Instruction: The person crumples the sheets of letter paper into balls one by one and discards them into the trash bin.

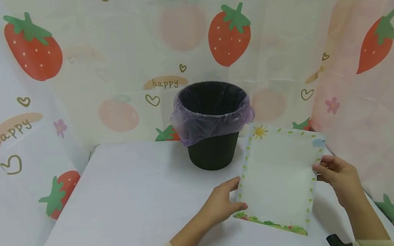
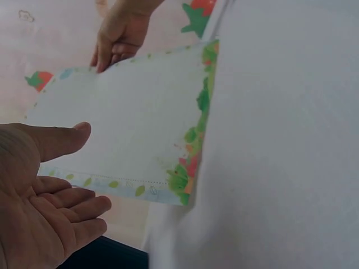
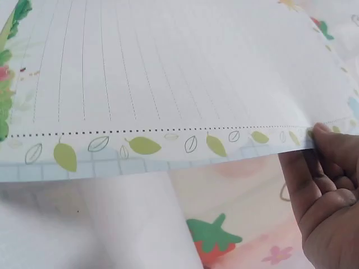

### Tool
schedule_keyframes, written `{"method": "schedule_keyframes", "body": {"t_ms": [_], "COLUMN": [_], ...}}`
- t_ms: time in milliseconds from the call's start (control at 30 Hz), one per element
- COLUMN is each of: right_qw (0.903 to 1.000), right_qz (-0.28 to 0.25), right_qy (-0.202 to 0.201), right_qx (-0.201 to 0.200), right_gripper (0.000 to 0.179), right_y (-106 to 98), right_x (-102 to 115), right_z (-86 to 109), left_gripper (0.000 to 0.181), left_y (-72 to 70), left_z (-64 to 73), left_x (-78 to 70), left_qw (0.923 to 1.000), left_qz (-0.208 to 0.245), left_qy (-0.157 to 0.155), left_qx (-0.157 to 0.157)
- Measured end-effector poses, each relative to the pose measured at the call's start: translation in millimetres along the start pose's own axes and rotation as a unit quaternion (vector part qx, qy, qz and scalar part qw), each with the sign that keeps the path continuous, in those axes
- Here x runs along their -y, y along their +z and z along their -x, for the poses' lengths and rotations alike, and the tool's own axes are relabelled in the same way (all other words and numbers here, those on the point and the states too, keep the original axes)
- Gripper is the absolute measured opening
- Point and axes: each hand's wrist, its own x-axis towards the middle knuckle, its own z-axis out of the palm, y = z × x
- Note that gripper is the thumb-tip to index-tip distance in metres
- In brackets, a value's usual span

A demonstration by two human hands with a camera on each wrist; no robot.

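A sheet of lined writing paper [image 1: 279, 174] is held tilted above the white table, its border printed with leaves, a sun, a cloud and a green garden strip. My right hand [image 1: 338, 176] pinches its right edge between thumb and fingers, as the right wrist view also shows, with the thumb [image 3: 325, 131] on top. At the opposite edge is my left hand [image 1: 222, 203]. In the left wrist view its thumb [image 2: 64, 140] and fingers [image 2: 78, 210] are spread apart about that edge; whether they touch the paper I cannot tell.
A black bin [image 1: 213, 153] lined with a purple plastic bag [image 1: 212, 127] stands at the back of the white table [image 1: 125, 200], just left of the paper. Strawberry-printed cloth [image 1: 121, 66] hangs behind and at both sides.
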Motion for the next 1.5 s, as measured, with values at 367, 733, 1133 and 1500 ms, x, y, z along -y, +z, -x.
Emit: {"method": "schedule_keyframes", "body": {"t_ms": [367,733,1133,1500], "right_qw": [0.9928,0.9921,0.9878,0.9840], "right_qz": [-0.085,-0.072,-0.060,-0.066], "right_qy": [-0.080,-0.093,-0.100,-0.106], "right_qx": [0.027,0.044,0.103,0.127], "right_gripper": [0.023,0.020,0.016,0.019], "right_y": [21.9,69.8,117.8,154.9], "right_x": [23.9,37.2,41.4,44.9], "right_z": [10.9,11.5,6.6,7.9], "left_gripper": [0.081,0.081,0.088,0.100], "left_y": [-33.8,-71.5,-91.4,-90.1], "left_z": [16.5,46.7,69.5,64.0], "left_x": [-13.7,-9.4,5.3,2.8], "left_qw": [0.9995,0.9982,0.9946,0.9923], "left_qz": [0.015,0.004,0.039,0.069], "left_qy": [0.023,0.024,-0.007,-0.038], "left_qx": [-0.016,-0.055,-0.095,-0.096]}}
